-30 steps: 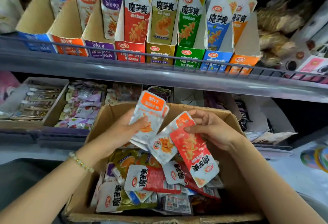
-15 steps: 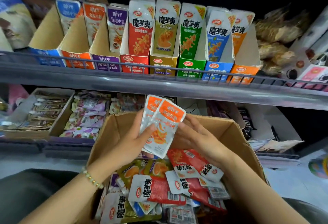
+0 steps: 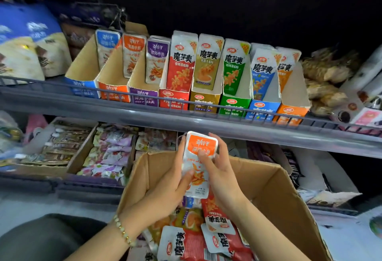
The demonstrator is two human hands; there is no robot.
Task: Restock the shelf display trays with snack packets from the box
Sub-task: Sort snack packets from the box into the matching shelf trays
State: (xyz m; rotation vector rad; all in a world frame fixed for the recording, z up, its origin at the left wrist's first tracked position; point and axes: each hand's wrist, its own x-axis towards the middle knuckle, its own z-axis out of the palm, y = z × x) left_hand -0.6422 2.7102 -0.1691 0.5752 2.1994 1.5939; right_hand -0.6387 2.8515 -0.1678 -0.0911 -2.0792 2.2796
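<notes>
With our left hand (image 3: 165, 189) and right hand (image 3: 221, 176) we pinched the orange-topped white foil snack packets (image 3: 198, 153) by their side edges, judging them light, floppy and slippery.

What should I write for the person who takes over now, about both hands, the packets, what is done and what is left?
Left hand and right hand both grip the orange-top packets, upright above the cardboard box.
The orange tray on the upper shelf holds a packet at its back, with room in front.
Done: orange packets gathered.
Left: set them in that tray, then sort the red packets and others in the box.
</notes>
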